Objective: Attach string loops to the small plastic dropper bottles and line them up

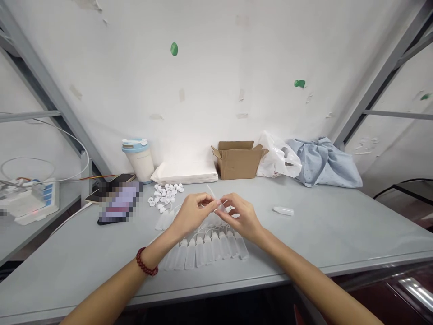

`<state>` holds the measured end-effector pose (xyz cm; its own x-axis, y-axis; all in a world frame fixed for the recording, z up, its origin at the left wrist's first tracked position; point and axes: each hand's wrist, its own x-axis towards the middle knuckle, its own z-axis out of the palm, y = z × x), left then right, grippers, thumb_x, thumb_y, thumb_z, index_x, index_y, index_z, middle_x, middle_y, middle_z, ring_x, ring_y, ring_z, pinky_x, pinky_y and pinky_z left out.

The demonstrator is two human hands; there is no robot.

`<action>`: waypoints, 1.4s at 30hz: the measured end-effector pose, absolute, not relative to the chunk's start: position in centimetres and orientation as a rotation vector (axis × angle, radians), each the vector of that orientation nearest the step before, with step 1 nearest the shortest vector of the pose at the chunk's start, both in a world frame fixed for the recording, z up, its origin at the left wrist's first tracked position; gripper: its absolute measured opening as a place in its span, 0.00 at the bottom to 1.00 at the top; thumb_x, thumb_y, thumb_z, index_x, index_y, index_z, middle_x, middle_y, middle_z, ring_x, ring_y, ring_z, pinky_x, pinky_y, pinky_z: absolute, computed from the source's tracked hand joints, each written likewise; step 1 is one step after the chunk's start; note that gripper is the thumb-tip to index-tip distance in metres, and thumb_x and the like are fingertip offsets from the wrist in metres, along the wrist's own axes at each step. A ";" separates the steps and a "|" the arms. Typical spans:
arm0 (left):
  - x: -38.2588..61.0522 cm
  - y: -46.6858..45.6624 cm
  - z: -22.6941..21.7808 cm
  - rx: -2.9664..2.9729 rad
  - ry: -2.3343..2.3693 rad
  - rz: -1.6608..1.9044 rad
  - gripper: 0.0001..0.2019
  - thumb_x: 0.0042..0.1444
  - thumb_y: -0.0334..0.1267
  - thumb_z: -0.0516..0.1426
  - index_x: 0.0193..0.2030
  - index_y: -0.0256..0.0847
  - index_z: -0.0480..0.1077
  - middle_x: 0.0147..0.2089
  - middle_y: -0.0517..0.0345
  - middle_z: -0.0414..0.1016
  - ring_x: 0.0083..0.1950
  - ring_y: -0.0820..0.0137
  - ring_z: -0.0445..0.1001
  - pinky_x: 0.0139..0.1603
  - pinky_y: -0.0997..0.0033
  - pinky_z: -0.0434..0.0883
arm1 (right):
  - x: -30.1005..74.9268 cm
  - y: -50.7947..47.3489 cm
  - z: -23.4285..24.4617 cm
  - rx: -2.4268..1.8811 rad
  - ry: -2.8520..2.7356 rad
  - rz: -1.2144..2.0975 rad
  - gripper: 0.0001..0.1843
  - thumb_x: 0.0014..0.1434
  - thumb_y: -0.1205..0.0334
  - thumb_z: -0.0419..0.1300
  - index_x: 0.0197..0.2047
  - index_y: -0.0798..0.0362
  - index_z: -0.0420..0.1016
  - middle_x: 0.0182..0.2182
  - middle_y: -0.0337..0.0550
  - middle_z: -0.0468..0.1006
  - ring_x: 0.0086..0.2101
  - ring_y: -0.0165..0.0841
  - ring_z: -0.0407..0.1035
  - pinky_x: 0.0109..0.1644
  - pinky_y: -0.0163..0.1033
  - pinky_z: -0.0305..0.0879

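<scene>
Both hands meet above the middle of the table (321,234), pinching one small clear bottle (221,206) between them: the left hand (192,212) nips its near end with thumb and forefinger, and the right hand (242,217) closes its fingertips on the other end. The bottle hangs in the air, tilted, above a row of bottles (206,248) lying side by side near the front edge. A red bead bracelet (146,262) circles the left wrist.

At the far left, off the table, sits a power strip (32,198) with cables. On the table's left side lies a phone (120,203), with a lidded cup (138,158) behind it near the back edge. A scatter of white caps (164,195) lies just right of the phone. Along the back edge come a flat white stack (186,172), an open cardboard box (237,160), a white plastic bag (279,158) and a blue cloth (323,163). One lone bottle (283,211) lies on its side right of the hands, well apart from the row.
</scene>
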<state>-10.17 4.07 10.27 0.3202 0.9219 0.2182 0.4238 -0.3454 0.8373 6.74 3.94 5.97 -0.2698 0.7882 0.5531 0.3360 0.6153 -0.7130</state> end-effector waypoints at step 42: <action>-6.1 21.9 14.0 2.888 1.177 0.590 0.11 0.52 0.32 0.55 0.43 0.34 0.67 0.42 0.45 0.73 0.44 0.58 0.71 0.44 0.62 0.67 | 17.1 18.5 15.2 -1.557 -2.224 -0.300 0.31 0.50 0.67 0.62 0.57 0.51 0.60 0.53 0.50 0.69 0.53 0.46 0.61 0.55 0.51 0.50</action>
